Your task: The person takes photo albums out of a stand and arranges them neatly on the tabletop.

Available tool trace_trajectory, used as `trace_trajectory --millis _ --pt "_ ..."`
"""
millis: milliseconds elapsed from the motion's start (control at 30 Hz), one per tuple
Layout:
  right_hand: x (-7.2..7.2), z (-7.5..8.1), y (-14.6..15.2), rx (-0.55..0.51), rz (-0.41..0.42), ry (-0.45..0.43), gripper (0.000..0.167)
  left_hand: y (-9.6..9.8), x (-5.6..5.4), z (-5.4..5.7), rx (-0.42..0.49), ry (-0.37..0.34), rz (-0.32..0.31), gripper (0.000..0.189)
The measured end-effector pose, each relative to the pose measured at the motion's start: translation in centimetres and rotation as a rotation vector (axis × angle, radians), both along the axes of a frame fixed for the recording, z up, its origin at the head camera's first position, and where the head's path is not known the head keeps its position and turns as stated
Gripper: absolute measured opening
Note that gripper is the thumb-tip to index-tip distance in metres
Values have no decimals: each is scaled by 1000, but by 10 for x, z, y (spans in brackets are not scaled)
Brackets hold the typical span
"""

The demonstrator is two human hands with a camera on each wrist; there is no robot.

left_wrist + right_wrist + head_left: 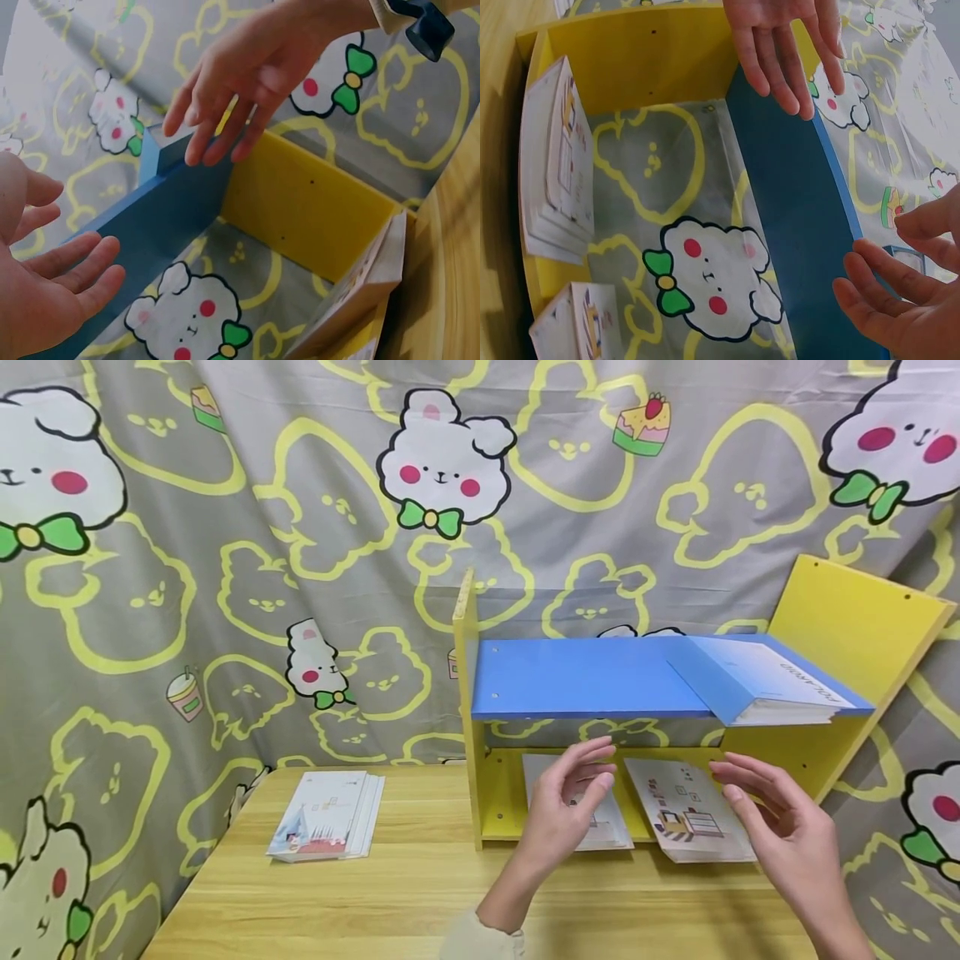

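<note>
My left hand (566, 810) is held in front of the lower shelf, fingers loosely bent and nothing in them. It partly hides a pale booklet stack (617, 828) lying on that shelf. To the right, my right hand (797, 831) hovers with relaxed fingers, also holding nothing. Beside it lies a second booklet stack (693, 814) with a drawing of furniture on its cover. On the blue upper shelf (577, 675), toward the right end, lies a thick blue-and-white album (776, 677) marked POLAROID, its front edge jutting over the shelf. Both wrist views show the palms apart.
A third booklet stack (322, 814) lies on the wooden table (390, 902) at the left. The rack has a yellow left side panel (467, 718) and a yellow right panel (855, 627). Behind it hangs a grey curtain (337, 577) with cartoon rabbits.
</note>
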State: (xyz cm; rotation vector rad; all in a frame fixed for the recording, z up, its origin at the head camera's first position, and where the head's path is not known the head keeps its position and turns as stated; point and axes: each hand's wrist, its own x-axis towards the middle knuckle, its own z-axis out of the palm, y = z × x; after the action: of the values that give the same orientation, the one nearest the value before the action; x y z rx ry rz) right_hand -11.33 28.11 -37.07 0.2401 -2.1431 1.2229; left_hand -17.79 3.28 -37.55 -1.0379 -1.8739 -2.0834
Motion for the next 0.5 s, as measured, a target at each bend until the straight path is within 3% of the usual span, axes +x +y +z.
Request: trace_trajectory --millis 500 --pt "1 2 25 -16 -65 3 44 35 -3 8 63 21 -111 39"
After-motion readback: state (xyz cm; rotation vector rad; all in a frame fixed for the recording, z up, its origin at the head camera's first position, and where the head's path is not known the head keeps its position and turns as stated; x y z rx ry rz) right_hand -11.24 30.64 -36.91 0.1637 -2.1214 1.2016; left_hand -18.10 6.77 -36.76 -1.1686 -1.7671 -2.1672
